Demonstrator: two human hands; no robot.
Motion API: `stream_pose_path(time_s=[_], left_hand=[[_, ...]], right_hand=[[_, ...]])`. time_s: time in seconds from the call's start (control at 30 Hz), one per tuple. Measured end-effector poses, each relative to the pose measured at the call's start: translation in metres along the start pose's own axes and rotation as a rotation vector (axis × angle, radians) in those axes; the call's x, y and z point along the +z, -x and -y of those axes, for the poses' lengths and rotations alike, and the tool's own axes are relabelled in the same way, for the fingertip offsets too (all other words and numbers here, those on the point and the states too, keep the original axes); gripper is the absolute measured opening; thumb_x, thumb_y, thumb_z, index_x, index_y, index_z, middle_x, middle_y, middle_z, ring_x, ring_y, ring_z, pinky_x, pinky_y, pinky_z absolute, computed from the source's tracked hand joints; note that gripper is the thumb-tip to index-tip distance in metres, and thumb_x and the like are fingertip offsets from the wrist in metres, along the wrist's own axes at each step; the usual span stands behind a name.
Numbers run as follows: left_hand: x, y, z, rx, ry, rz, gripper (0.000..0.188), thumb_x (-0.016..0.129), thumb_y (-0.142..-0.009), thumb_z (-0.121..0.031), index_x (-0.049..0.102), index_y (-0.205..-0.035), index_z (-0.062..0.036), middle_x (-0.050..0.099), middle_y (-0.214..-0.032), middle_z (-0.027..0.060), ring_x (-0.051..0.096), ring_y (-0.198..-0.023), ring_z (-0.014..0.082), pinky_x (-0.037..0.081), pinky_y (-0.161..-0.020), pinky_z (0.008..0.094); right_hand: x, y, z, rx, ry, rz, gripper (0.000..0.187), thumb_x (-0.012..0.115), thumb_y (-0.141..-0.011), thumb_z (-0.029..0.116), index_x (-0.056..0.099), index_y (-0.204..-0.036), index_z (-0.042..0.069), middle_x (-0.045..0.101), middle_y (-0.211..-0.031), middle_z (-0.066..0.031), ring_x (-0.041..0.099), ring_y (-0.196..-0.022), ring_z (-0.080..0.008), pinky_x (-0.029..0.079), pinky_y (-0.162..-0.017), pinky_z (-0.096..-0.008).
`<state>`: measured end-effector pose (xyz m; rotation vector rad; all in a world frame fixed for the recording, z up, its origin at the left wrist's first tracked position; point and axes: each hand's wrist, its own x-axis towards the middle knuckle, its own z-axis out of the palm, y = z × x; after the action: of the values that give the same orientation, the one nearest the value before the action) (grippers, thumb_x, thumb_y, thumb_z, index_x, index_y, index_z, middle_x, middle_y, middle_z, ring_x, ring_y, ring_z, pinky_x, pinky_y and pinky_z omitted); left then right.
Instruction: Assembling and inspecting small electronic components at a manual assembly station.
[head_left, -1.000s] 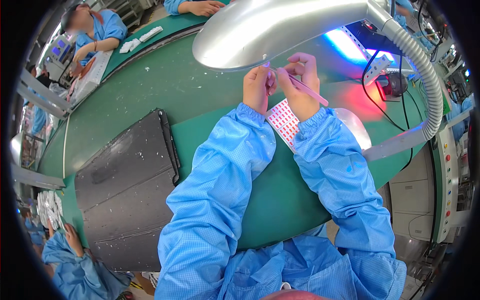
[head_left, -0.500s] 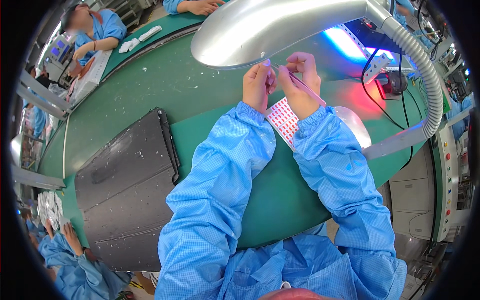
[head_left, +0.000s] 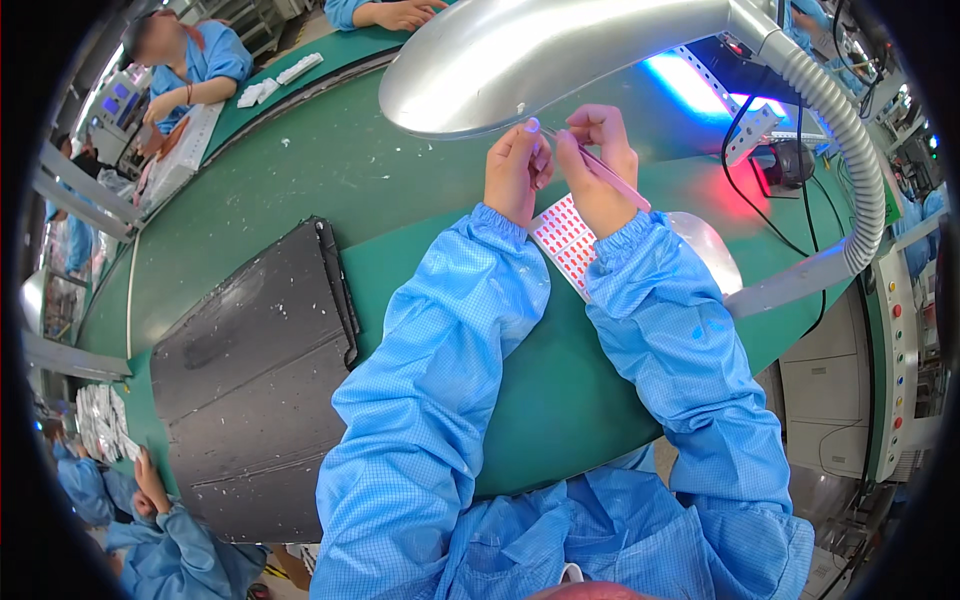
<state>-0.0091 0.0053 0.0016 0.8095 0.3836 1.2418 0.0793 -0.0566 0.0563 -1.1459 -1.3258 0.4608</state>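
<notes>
Under the rim of the silver lamp head, both my hands are raised close together over the green table. My right hand grips a pair of pinkish tweezers, their tips pointing toward my left hand. The fingers of my left hand are pinched together; whatever lies between them is too small to make out. Beneath my wrists lies a white sheet with rows of red stickers, partly covered by my right hand and sleeve. The silver round lamp base is just right of my right sleeve.
A black folded board with white specks lies left of my arms. The lamp's ribbed neck arches down on the right, near black cables and a red-lit device. Co-workers in blue sit at the far left and lower left.
My hands stay nearly in place, the right one with the tweezers shifting very slightly left. At lower left, a co-worker's hands and body have moved beside the pile of silvery pieces.
</notes>
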Motion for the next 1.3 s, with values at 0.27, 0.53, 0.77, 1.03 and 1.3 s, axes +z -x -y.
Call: stream_pose_path(time_s=[0.27, 0.53, 0.77, 1.03, 1.3], left_hand=[[-0.001, 0.000, 0.000, -0.004, 0.019, 0.021, 0.029, 0.049, -0.088, -0.026, 0.043, -0.065, -0.0086, 0.039, -0.056, -0.0005, 0.035, -0.046, 0.0078, 0.028, -0.040, 0.0214], [0.002, 0.000, -0.002, -0.019, 0.021, 0.013, 0.029, 0.048, -0.089, -0.025, 0.044, -0.066, -0.0082, 0.039, -0.056, 0.0002, 0.035, -0.046, 0.0081, 0.028, -0.039, 0.0213], [0.002, 0.001, -0.002, -0.020, 0.021, 0.030, 0.029, 0.047, -0.089, -0.025, 0.044, -0.066, -0.0078, 0.039, -0.056, 0.0006, 0.036, -0.046, 0.0083, 0.027, -0.040, 0.0213], [0.002, 0.001, -0.003, -0.019, 0.024, 0.029, 0.030, 0.048, -0.088, -0.026, 0.044, -0.064, -0.0075, 0.039, -0.056, 0.0008, 0.036, -0.045, 0.0087, 0.027, -0.039, 0.0219], [0.000, 0.000, -0.001, -0.039, 0.039, 0.042, 0.031, 0.049, -0.087, -0.026, 0.041, -0.063, -0.0083, 0.039, -0.054, 0.0005, 0.037, -0.044, 0.0088, 0.027, -0.039, 0.0219]], right_hand=[[0.001, 0.000, 0.002, -0.060, 0.025, 0.011, 0.013, 0.054, -0.080, 0.005, 0.051, -0.091, 0.000, 0.057, -0.078, -0.0097, 0.057, -0.072, -0.0159, 0.046, -0.064, -0.0280], [-0.001, 0.001, 0.001, -0.074, 0.044, 0.034, 0.014, 0.053, -0.079, 0.004, 0.051, -0.093, 0.000, 0.058, -0.079, -0.0112, 0.058, -0.072, -0.0169, 0.047, -0.064, -0.0283], [0.001, 0.002, -0.002, -0.129, 0.073, -0.004, 0.019, 0.052, -0.080, 0.003, 0.048, -0.098, 0.001, 0.059, -0.082, -0.0145, 0.059, -0.074, -0.0185, 0.047, -0.064, -0.0293], [0.001, 0.002, 0.003, -0.070, 0.016, 0.013, 0.024, 0.051, -0.080, 0.002, 0.041, -0.103, 0.002, 0.059, -0.077, -0.0158, 0.059, -0.074, -0.0179, 0.046, -0.065, -0.0279], [0.002, 0.003, 0.007, -0.029, -0.034, 0.017, 0.024, 0.051, -0.080, 0.002, 0.042, -0.102, 0.002, 0.058, -0.080, -0.0165, 0.059, -0.075, -0.0187, 0.046, -0.066, -0.0287]])
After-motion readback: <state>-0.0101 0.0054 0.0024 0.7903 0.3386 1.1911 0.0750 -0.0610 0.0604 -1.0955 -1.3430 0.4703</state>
